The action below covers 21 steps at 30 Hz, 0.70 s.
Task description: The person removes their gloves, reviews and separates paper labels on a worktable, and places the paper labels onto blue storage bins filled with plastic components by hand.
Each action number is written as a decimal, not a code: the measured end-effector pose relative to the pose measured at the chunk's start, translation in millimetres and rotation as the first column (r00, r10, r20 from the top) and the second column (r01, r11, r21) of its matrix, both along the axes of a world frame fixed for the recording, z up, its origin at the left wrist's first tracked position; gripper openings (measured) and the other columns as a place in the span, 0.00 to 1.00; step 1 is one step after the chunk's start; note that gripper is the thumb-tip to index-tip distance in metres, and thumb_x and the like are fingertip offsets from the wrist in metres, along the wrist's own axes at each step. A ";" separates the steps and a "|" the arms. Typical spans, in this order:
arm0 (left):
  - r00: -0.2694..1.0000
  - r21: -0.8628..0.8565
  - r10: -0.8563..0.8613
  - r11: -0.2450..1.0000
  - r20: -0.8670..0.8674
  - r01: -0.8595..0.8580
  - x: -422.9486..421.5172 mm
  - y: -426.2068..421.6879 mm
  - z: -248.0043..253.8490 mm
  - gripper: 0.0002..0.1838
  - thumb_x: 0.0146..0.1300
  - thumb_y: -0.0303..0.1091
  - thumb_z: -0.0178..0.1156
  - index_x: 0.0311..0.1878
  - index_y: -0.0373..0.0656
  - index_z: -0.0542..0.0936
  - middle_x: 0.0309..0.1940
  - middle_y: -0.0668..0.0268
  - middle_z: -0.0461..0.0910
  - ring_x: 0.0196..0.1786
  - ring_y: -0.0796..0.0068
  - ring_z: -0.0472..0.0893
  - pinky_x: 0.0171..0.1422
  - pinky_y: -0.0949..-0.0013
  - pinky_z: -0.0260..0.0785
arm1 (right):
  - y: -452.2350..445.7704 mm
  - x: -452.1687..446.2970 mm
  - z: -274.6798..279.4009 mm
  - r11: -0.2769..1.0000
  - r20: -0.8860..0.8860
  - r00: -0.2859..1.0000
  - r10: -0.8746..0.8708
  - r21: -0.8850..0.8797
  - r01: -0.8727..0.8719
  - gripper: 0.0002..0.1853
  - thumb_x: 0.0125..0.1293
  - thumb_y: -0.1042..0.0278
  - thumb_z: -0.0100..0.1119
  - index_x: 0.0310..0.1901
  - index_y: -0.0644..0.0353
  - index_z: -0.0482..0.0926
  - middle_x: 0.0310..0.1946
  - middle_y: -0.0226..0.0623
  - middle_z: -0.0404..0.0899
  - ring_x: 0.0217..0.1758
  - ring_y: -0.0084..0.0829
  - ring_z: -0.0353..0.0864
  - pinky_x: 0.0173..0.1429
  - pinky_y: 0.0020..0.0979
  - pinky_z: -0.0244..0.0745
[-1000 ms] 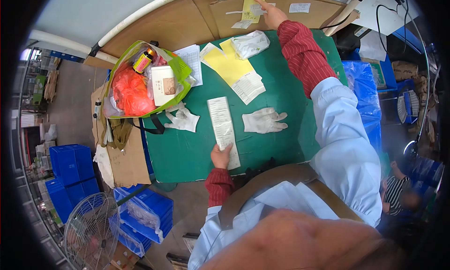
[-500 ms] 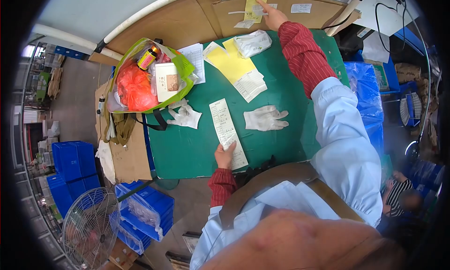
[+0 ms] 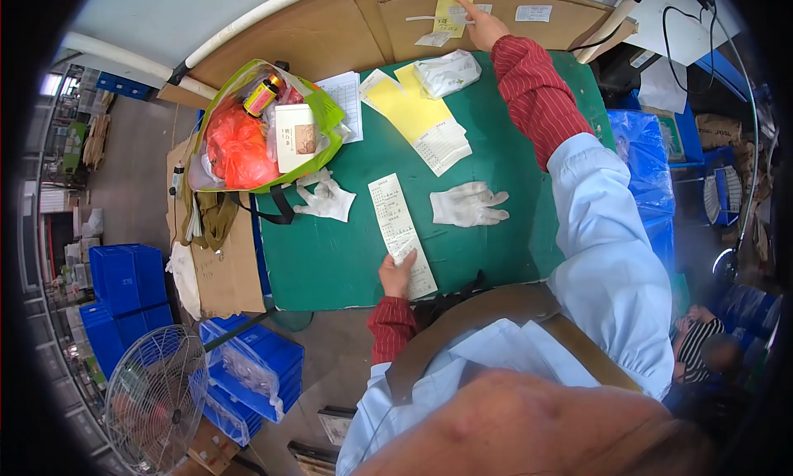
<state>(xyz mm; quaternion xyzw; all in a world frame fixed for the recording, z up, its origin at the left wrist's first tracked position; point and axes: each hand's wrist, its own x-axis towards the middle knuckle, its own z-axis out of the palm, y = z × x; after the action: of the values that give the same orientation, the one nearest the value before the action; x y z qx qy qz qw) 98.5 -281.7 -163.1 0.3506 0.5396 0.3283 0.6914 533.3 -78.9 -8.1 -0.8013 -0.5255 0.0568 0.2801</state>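
My left hand (image 3: 397, 274) holds the lower part of a long white printed slip (image 3: 396, 220) above the green table (image 3: 330, 265). Far forward, my right hand (image 3: 484, 25) points with its index finger at a yellow note (image 3: 453, 12) on the cardboard panel; its other fingers look curled, with nothing seen in them. One white glove (image 3: 470, 204) lies right of the slip, another glove (image 3: 328, 198) left of it. Yellow sheets (image 3: 412, 113) and printed slips (image 3: 443, 148) lie beyond, beside a white plastic packet (image 3: 447, 74).
A green bag (image 3: 329, 113) with a red plastic bundle, a bottle and a box stands at the table's left. A fan (image 3: 157, 397) and blue crates (image 3: 273, 360) are at lower left. Blue plastic (image 3: 643, 162) hangs at right. A person in stripes (image 3: 700, 344) is at lower right.
The slip in my left hand has tilted, and its printing shows more clearly. My right hand stays at the yellow note. The view has shifted slightly.
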 end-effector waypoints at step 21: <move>0.997 -0.015 -0.019 1.000 -0.070 0.018 -3.0 1.5 -16.1 0.13 0.46 0.24 0.63 0.37 0.35 0.75 0.33 0.64 0.78 0.31 0.80 0.75 0.38 0.75 0.68 | 13.0 17.2 -14.4 0.989 0.157 0.988 -0.001 0.146 -0.022 0.31 0.52 0.79 0.43 0.57 0.37 0.59 0.54 0.39 0.63 0.51 0.40 0.68 0.52 0.34 0.66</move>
<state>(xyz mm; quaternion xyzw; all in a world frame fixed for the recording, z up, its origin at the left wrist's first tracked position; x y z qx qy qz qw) 95.5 -280.2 -179.1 0.3618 0.5629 0.3055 0.6775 550.5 -65.9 -22.5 -0.7775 -0.5530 -0.0438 0.2963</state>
